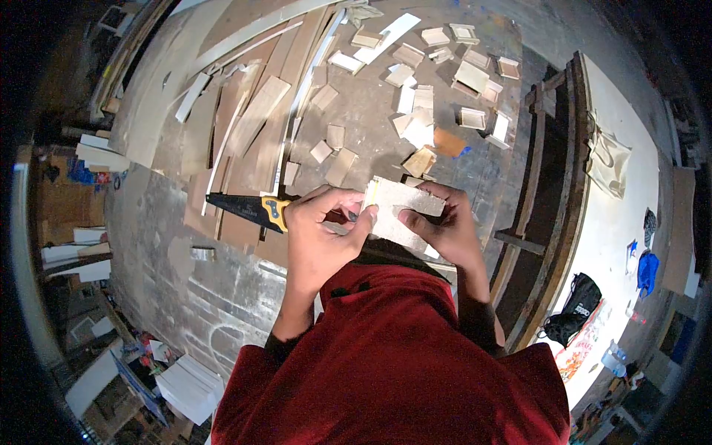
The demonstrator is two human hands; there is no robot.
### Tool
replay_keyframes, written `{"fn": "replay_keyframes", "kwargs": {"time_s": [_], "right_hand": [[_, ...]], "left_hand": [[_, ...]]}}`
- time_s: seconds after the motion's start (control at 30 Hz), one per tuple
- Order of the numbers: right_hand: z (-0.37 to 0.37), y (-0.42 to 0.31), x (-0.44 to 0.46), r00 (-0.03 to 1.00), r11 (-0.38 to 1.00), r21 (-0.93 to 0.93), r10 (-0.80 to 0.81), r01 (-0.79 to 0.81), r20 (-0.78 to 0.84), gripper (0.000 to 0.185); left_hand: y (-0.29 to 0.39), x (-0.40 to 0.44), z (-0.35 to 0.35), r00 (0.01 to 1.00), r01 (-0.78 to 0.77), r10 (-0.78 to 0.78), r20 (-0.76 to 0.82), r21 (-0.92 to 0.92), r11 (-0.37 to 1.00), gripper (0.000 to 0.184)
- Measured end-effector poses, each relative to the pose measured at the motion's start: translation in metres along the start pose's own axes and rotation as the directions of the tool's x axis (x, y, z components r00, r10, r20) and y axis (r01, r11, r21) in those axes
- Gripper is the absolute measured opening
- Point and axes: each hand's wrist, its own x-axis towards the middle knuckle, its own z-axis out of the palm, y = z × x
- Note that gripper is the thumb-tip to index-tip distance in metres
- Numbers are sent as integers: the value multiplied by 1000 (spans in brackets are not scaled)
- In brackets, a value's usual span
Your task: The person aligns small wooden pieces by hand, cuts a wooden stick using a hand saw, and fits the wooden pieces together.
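A small pale rectangular board piece [393,226] with rough edges is held up in front of my body. My left hand [322,230] pinches its left edge between thumb and fingers, near a thin yellow strip. A small dark spot shows between those fingers, too small to name. Gripping the piece from the right is my right hand [454,231], its thumb flat on the face and its fingers behind. Beside my left hand lies a handsaw [248,212] with a dark blade and a yellow-and-black handle.
Several small wooden blocks and box-like pieces [472,76] are scattered over the floor ahead. Long boards [256,111] lie at the left front. To the right stands a long white-topped table [593,222] with a beige bag [608,157] and a black pouch [575,308].
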Motion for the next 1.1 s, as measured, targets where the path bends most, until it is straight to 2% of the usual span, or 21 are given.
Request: {"fn": "replay_keyframes", "kwargs": {"time_s": [0.07,0.17,0.23,0.77,0.83,1.1], "right_hand": [[0,-3,-1,999,999,28,40,-41,22,30],[1,-6,0,999,1000,6,-22,22,48,30],[3,-8,1,999,999,13,-35,34,9,17],[-4,-6,5,997,999,-31,25,-23,73,15],[-4,-7,4,998,1000,-7,5,-4,61,14],[-6,-7,3,997,1000,12,9,-10,77,13]], "left_hand": [[1,1,-1,1000,-14,14,-10,7,1000,17],[2,2,-1,998,-63,64,-28,22,998,16],[-1,2,-1,996,-76,76,-45,13,997,17],[-5,1,6,994,-74,71,-81,-34,997,20],[-5,2,6,991,-108,107,-76,-11,994,20],[-13,2,9,995,-90,85,-58,-76,993,20]]}}
